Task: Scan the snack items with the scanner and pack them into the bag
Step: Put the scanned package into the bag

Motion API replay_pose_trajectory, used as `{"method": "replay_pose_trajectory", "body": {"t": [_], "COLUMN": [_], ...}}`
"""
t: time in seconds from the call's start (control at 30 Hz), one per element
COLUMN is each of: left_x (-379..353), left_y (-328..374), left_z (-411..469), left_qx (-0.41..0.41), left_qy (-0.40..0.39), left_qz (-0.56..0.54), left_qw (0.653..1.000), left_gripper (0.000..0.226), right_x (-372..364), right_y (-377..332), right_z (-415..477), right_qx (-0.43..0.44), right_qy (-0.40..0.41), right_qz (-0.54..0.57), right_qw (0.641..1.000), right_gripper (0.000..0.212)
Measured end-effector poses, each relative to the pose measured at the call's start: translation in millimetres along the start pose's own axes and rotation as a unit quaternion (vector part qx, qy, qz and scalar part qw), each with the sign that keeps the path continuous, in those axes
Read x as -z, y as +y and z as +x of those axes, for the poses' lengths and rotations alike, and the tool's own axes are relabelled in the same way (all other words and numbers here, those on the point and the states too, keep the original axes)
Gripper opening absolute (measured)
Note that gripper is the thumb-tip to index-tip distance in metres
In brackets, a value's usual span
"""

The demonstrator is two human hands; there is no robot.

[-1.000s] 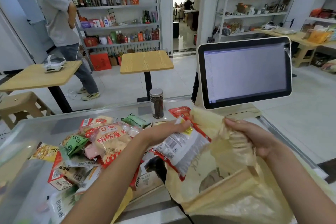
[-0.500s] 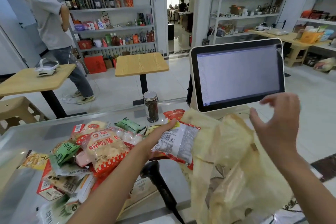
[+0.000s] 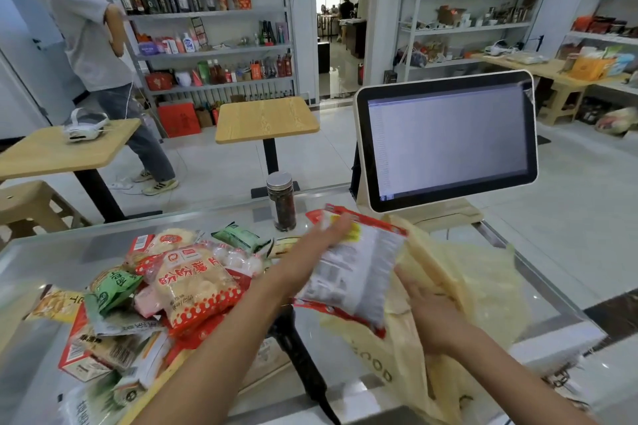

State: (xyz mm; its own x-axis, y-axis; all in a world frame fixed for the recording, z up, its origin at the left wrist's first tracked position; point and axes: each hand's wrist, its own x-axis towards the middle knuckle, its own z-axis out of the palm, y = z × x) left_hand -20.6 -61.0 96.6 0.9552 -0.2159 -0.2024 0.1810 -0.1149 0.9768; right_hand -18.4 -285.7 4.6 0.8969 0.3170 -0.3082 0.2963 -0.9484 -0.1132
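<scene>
Two hands, one snack packet over the bag.
Head view: the left hand grips the red-and-white snack packet by its top edge, above the yellow bag on the surface; the right hand, fingers nearly straight, rests on the bag beneath the packet.

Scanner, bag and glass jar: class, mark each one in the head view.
scanner (image 3: pixel 300 359), head view, on its black handle.
bag (image 3: pixel 483 286), head view, on its yellow side.
glass jar (image 3: pixel 283 209), head view, on its dark body.
</scene>
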Motion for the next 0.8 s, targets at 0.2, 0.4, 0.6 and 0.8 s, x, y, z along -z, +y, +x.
{"method": "replay_pose_trajectory", "body": {"t": [0.2, 0.4, 0.6, 0.8], "left_x": [-73.3, -36.7, -33.2, -36.2], "left_y": [-31.9, -58.7, -27.8, 26.8], "left_z": [14.6, 26.3, 35.5, 16.3], "left_qx": [0.110, 0.222, 0.152, -0.059], "left_qy": [-0.238, -0.231, -0.088, 0.143], "left_qz": [0.087, 0.218, 0.429, 0.458], "left_qw": [0.961, 0.922, 0.886, 0.875], "left_gripper": [0.059, 0.072, 0.081, 0.059], "right_x": [-17.3, 7.9, 15.4, 26.7], "right_y": [27.7, 33.3, 34.9, 30.7], "right_z": [-12.9, -0.6, -3.3, 6.5], "right_qx": [-0.007, -0.029, -0.018, -0.006], "right_qy": [0.038, -0.069, -0.105, -0.068], "right_qz": [0.052, 0.046, 0.016, 0.016], "right_qw": [0.998, 0.996, 0.994, 0.998], "right_gripper": [0.119, 0.110, 0.082, 0.085]}}
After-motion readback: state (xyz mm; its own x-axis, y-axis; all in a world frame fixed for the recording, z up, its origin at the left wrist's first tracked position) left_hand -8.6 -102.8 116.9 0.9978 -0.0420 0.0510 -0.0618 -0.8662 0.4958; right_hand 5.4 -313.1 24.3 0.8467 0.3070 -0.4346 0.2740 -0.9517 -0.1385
